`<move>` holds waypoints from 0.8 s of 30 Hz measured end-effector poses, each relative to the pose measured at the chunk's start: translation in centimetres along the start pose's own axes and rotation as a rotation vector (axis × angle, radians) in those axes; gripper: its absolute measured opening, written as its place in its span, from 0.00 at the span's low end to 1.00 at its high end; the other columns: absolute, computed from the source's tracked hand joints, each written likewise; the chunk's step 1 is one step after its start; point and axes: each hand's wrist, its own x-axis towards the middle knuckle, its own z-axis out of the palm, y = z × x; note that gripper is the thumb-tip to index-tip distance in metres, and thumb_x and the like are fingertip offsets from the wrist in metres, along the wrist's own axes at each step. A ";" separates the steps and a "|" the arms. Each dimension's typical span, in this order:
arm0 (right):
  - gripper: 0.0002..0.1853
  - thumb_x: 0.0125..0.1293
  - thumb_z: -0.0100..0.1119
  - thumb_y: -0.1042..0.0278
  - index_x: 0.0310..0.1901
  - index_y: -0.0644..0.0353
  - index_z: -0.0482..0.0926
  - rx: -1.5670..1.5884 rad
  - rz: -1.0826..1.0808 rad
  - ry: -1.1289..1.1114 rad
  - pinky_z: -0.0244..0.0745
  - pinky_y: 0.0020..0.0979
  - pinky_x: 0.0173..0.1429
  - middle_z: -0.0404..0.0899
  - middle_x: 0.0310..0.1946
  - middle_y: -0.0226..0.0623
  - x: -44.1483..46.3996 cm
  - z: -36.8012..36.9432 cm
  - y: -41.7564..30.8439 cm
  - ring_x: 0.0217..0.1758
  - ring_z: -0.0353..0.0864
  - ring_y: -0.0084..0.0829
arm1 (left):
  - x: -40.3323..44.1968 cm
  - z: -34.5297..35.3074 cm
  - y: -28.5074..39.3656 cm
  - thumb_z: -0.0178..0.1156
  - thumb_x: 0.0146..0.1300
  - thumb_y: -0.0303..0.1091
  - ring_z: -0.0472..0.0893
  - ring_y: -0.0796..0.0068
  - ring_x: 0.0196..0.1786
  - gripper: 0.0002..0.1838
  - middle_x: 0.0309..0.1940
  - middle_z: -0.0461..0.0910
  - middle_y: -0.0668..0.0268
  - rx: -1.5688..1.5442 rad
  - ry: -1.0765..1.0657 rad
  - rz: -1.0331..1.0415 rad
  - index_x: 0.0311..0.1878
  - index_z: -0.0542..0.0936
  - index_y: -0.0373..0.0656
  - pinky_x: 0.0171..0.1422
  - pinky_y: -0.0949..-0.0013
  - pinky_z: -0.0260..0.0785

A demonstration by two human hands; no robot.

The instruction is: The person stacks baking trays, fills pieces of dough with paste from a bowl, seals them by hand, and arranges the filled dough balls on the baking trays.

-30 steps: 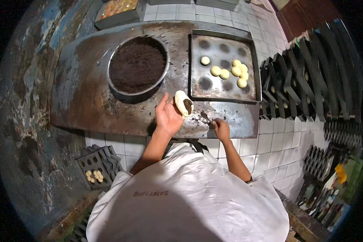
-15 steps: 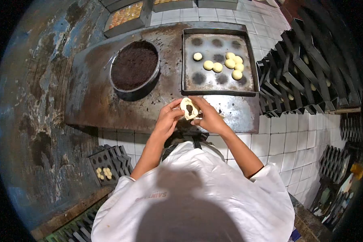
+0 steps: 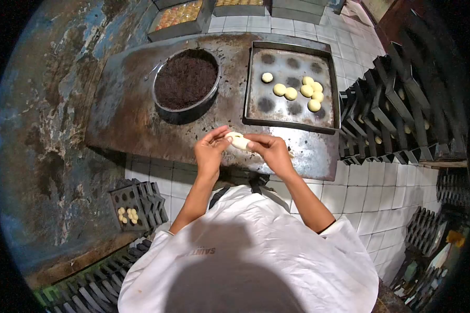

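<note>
A pale piece of dough [image 3: 238, 141], folded into a long shape, is held up over the table's front edge. My left hand [image 3: 211, 152] pinches its left end between thumb and fingers. At its right end, my right hand [image 3: 271, 152] is closed on the dough too. Any dark filling inside is hardly visible now. Beyond my hands to the left stands a round metal bowl [image 3: 157, 106] of dark crumbly filling [image 3: 187, 78]. To the right, a square metal tray [image 3: 256, 112] carries several pale dough balls [image 3: 307, 90].
The bowl and tray stand on a worn metal table [image 3: 125, 104]. Stacked dark trays [image 3: 397, 109] rise close on the right. Boxes of packed goods [image 3: 177, 16] sit at the back. A smaller tray stack [image 3: 136, 203] with dough balls is low at the left.
The dough was open toward me with a dark filling showing; now its edges are folded together into a long shape. The whole view has shifted slightly.
</note>
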 end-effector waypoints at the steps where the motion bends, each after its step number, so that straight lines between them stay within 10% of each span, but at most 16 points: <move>1: 0.16 0.62 0.71 0.70 0.51 0.64 0.87 0.014 -0.073 0.025 0.78 0.34 0.58 0.89 0.48 0.45 -0.3 0.8 -0.7 0.54 0.85 0.34 | 0.2 0.0 0.3 0.66 0.62 0.15 0.84 0.70 0.54 0.21 0.50 0.86 0.55 -0.121 0.084 0.083 0.59 0.80 0.30 0.64 0.69 0.74; 6: 0.18 0.59 0.73 0.67 0.51 0.63 0.86 -0.354 -0.281 0.029 0.78 0.41 0.51 0.86 0.49 0.52 0.1 3.8 -5.0 0.49 0.86 0.49 | -0.6 -0.6 2.4 0.54 0.76 0.34 0.76 0.64 0.68 0.23 0.66 0.76 0.48 -0.456 -0.118 0.112 0.68 0.72 0.29 0.75 0.61 0.64; 10: 0.15 0.59 0.74 0.67 0.47 0.64 0.86 -0.379 -0.407 0.171 0.79 0.37 0.50 0.87 0.40 0.44 1.9 6.0 -7.3 0.43 0.86 0.43 | -1.1 -2.5 5.4 0.53 0.68 0.27 0.70 0.61 0.74 0.29 0.72 0.70 0.47 -0.515 -0.447 0.193 0.73 0.68 0.30 0.79 0.59 0.59; 14: 0.14 0.61 0.71 0.72 0.47 0.68 0.86 -0.155 -0.155 0.102 0.78 0.30 0.50 0.85 0.43 0.40 3.1 8.5 -7.2 0.45 0.84 0.27 | -0.6 -4.1 6.0 0.54 0.68 0.21 0.73 0.62 0.72 0.28 0.70 0.73 0.47 -0.513 -0.346 0.264 0.72 0.69 0.31 0.76 0.60 0.63; 24: 0.15 0.57 0.73 0.71 0.47 0.60 0.87 -0.503 -0.361 0.290 0.78 0.36 0.47 0.83 0.44 0.44 3.2 16.5 -9.3 0.46 0.84 0.43 | 1.7 -8.4 6.6 0.57 0.77 0.35 0.81 0.66 0.62 0.22 0.56 0.84 0.50 -0.525 -0.092 0.225 0.68 0.72 0.32 0.69 0.62 0.70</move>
